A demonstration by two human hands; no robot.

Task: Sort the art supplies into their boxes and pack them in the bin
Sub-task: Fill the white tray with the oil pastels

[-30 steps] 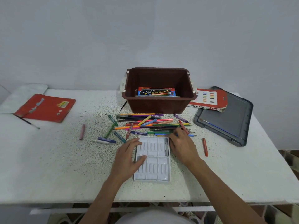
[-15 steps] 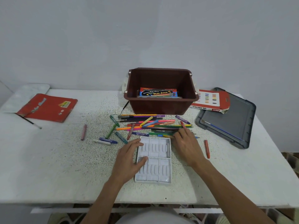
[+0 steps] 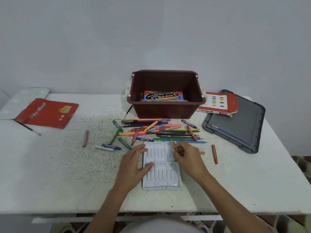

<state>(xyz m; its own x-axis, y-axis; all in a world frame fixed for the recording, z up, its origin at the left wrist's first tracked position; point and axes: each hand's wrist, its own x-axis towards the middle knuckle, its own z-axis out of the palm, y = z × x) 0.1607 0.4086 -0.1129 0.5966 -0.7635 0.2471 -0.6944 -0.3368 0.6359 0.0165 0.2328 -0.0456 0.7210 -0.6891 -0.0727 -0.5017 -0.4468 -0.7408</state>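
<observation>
your left hand (image 3: 133, 163) rests on the left edge of the white tray (image 3: 161, 177), fingers straight, thumb on it. your right hand (image 3: 188, 158) pinches a yellow crayon (image 3: 172, 145) over the tray's far right corner (tip up). beyond, the pencils and crayons (image 3: 159, 130) lie loose on the worktop (image 3: 67, 165). the brown bin (image 3: 165, 111) behind them holds a watercolour box (image 3: 163, 95).

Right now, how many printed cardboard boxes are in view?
3. One red box lies flat at the left of the table; one water colour box sits inside the brown bin; one oil pastels box rests partly on the grey lid. The bin may hide more.
</observation>
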